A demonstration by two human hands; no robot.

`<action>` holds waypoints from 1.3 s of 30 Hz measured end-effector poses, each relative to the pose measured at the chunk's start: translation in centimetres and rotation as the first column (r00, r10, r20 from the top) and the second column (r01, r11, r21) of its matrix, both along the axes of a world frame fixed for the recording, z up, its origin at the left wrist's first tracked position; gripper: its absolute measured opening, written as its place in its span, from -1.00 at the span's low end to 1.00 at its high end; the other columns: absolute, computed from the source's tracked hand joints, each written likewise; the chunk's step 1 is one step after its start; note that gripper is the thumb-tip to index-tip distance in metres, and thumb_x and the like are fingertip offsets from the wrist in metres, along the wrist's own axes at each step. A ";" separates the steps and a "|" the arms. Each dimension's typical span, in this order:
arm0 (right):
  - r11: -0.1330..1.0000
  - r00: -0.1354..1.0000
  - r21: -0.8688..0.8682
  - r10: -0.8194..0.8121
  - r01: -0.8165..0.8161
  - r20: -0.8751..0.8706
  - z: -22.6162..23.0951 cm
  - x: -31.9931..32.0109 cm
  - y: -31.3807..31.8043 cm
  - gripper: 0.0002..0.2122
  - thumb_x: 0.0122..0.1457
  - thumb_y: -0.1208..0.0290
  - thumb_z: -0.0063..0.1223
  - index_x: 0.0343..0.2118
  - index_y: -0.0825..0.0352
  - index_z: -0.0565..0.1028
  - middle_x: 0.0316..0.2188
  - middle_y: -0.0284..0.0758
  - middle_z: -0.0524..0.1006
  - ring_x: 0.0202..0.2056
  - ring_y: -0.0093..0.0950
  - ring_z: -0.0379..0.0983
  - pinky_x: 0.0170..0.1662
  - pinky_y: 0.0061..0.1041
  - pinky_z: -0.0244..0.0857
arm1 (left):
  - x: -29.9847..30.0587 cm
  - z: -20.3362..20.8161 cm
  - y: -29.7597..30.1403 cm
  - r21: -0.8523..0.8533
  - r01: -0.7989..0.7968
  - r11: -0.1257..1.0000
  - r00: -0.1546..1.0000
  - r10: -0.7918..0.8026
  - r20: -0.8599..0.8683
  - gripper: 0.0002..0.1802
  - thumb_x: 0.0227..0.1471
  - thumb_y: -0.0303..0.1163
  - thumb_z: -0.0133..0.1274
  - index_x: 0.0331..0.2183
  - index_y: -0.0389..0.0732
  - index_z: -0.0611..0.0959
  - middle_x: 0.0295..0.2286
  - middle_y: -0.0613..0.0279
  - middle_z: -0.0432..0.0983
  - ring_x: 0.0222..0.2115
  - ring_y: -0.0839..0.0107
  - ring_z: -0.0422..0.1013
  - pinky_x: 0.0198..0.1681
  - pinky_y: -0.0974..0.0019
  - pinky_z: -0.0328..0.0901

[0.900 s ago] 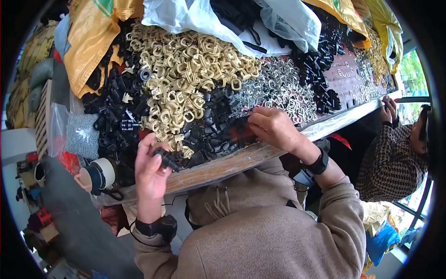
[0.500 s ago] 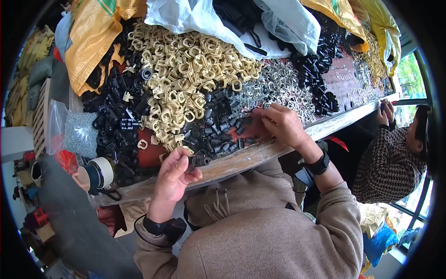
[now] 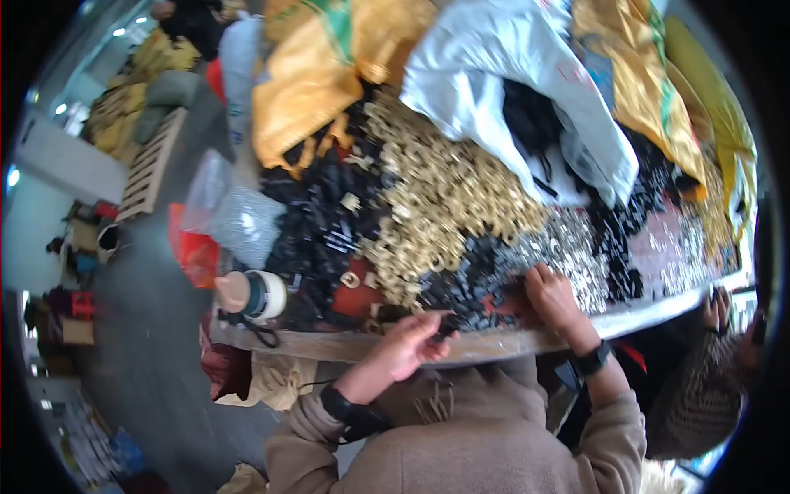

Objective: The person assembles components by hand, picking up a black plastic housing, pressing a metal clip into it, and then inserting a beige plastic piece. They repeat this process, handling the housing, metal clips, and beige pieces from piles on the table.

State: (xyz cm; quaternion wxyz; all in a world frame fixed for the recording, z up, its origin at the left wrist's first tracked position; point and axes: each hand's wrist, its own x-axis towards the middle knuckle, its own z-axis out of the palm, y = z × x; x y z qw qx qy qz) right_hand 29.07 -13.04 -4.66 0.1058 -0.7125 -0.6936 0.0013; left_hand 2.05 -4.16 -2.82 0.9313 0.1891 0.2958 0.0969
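At the table's near edge, my left hand [image 3: 409,344] is closed on a small black plastic part [image 3: 448,328], pinched between thumb and fingers. My right hand [image 3: 555,301] is farther right, its fingers curled together and pointing down at the tabletop; whatever is in them is hidden. Just left of those fingers lie small black plastic pieces [image 3: 473,284]. Silvery metal clips [image 3: 568,251] spread beyond the right hand. A big heap of cream ring-shaped plastic parts [image 3: 444,193] rises behind both hands.
Larger black parts [image 3: 309,222] pile at the left, near a lidded cup [image 3: 265,295] and a clear bag of small pieces [image 3: 248,222]. Orange sacks [image 3: 309,90] and a white sack [image 3: 469,74] line the back. Another person's hand [image 3: 717,311] is at the right edge.
The view has swung, so everything sits farther right and lower and looks blurred. My left hand still grips the black part; my right hand stays low by the small pieces, fingers curled.
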 end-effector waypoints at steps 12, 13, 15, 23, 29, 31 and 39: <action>0.977 0.425 -0.086 0.004 -0.194 -0.905 1.5 -3.0 -1.5 -0.92 0.01 0.49 -0.10 -0.47 0.39 0.34 -0.63 -0.36 0.36 -0.67 -0.55 0.24 -0.59 -0.62 0.13 | 4.5 -0.2 -2.3 0.686 0.127 0.716 0.990 -0.129 -0.048 -0.87 -0.14 -0.53 0.01 -0.43 -0.26 0.42 -0.50 0.24 0.42 -0.53 0.54 0.36 -0.48 0.50 0.27; 0.965 0.236 -0.145 -0.092 -0.219 -0.968 2.1 -3.7 -1.4 -0.91 0.01 0.48 -0.10 -0.46 0.39 0.35 -0.63 -0.38 0.35 -0.67 -0.58 0.22 -0.59 -0.65 0.11 | 4.7 0.6 -2.0 0.692 0.120 0.712 0.991 -0.124 -0.044 -0.87 -0.14 -0.53 0.01 -0.43 -0.26 0.42 -0.50 0.24 0.42 -0.53 0.54 0.36 -0.48 0.50 0.27; 0.921 -0.154 -0.243 -0.299 -0.306 -0.942 3.0 -4.7 -1.1 -0.90 0.03 0.47 -0.10 -0.44 0.40 0.35 -0.63 -0.42 0.33 -0.66 -0.65 0.18 -0.58 -0.72 0.07 | 5.3 2.4 -1.9 0.872 0.132 0.471 0.991 -0.056 -0.120 -0.89 -0.16 -0.54 0.01 -0.47 -0.27 0.42 -0.54 0.22 0.40 -0.54 0.50 0.35 -0.48 0.46 0.25; 0.850 -0.579 -0.279 -0.512 -0.447 -0.635 2.9 -5.0 -0.8 -0.89 0.03 0.48 -0.09 -0.41 0.42 0.37 -0.59 -0.37 0.35 -0.66 -0.65 0.16 -0.61 -0.73 0.03 | 5.2 2.1 -1.9 0.989 -0.028 0.147 0.995 0.103 0.012 -0.86 -0.18 -0.53 0.03 -0.47 -0.30 0.42 -0.55 0.15 0.39 -0.56 0.38 0.33 -0.43 0.39 0.23; 0.872 -0.690 -0.327 -0.489 -0.365 -0.534 2.9 -6.4 -1.1 -0.88 0.04 0.46 -0.09 -0.40 0.41 0.38 -0.60 -0.38 0.34 -0.67 -0.64 0.14 -0.61 -0.74 0.02 | 5.0 1.9 -2.0 0.983 -0.029 0.180 0.988 0.154 0.001 -0.83 -0.17 -0.49 0.05 -0.47 -0.32 0.43 -0.52 0.13 0.41 -0.54 0.38 0.34 -0.43 0.39 0.23; 0.882 -0.730 -0.312 -0.468 -0.353 -0.498 2.9 -6.8 -1.2 -0.88 0.05 0.45 -0.10 -0.39 0.39 0.38 -0.60 -0.40 0.34 -0.67 -0.64 0.13 -0.61 -0.74 0.02 | 5.0 2.0 -2.1 0.969 -0.053 0.242 0.986 0.164 0.013 -0.86 -0.15 -0.46 0.05 -0.48 -0.29 0.44 -0.58 0.21 0.40 -0.55 0.51 0.31 -0.46 0.44 0.22; 0.911 -0.599 -0.369 -0.401 -0.182 -0.693 3.7 -8.1 -0.7 -0.93 0.08 0.43 -0.14 -0.43 0.30 0.32 -0.63 -0.45 0.30 -0.69 -0.70 0.09 -0.62 -0.74 0.02 | 5.4 1.3 -1.6 0.946 0.045 0.322 0.971 0.207 -0.116 -0.86 -0.11 -0.39 0.03 -0.50 -0.25 0.47 -0.66 0.36 0.36 -0.62 0.67 0.28 -0.56 0.53 0.20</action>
